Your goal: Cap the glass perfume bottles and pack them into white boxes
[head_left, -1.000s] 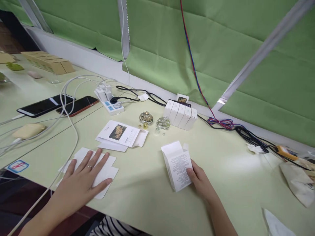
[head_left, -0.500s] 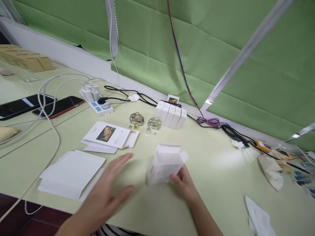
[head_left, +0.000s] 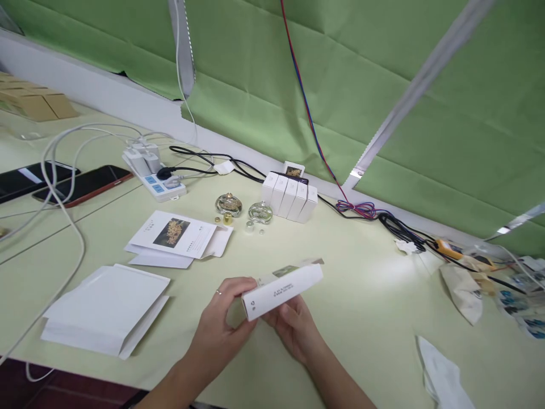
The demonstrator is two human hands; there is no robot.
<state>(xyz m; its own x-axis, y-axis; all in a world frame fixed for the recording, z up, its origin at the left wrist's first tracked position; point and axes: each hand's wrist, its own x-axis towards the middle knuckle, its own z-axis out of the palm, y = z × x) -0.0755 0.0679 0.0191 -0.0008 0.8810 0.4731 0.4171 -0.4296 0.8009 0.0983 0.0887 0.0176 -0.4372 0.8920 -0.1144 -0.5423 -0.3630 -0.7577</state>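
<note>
A small white carton [head_left: 284, 291] with printed text is held tilted above the table, its narrow side facing me and a flap sticking out at the far right end. My left hand [head_left: 227, 309], with a ring on one finger, grips the carton's left end between thumb and fingers. From below, my right hand [head_left: 293, 326] holds its underside; some fingertips are hidden. Beyond the hands stand two glass bottles, one with a golden top [head_left: 229, 204] and one clear [head_left: 260, 212], with a gold cap [head_left: 227, 219] and a silvery cap [head_left: 249, 227] close by.
Flattened printed cartons [head_left: 181, 234] and plain white ones [head_left: 106, 307] lie left. Several small white boxes [head_left: 289, 196] stand in a row at the back. A power strip [head_left: 159, 184], cables, two dark tablets [head_left: 85, 184] and a white cloth [head_left: 443, 375] are around.
The carton has been turned from upright to lying nearly flat. My left hand, empty and apart before, has moved right and now grips the carton's end. The view has shifted slightly right.
</note>
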